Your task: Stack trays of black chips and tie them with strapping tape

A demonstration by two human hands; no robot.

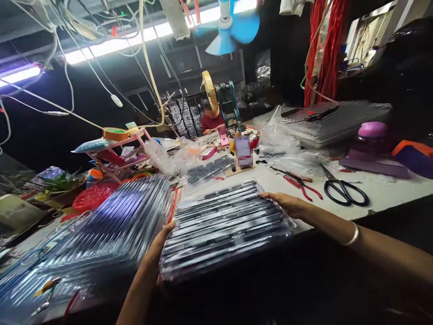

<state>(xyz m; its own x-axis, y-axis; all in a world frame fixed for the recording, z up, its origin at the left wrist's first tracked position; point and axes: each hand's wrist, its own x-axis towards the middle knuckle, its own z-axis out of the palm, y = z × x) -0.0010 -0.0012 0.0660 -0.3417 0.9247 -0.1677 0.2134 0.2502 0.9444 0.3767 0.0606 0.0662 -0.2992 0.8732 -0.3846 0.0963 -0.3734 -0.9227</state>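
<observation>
A clear plastic pack of dark rods (223,221), some with spring-like coils, is held between my two hands at the table's front edge. My left hand (164,232) grips its left side, thumb on top and the other fingers hidden beneath. At the far right corner of the pack, my right hand (282,201) has closed on the plastic edge, its lower fingers partly hidden. Left of the pack lies a large stack of similar plastic-wrapped rods (118,216). Another flat pack (209,170) rests farther back on the table.
Black-handled scissors (347,189) and red-handled pliers (301,184) lie on the white table (382,194) at right. Behind them are crumpled clear bags (279,140) and a stack of clear sheets (321,124). A person (212,119) sits across the table. Cables (147,58) hang overhead beside a blue fan (225,34).
</observation>
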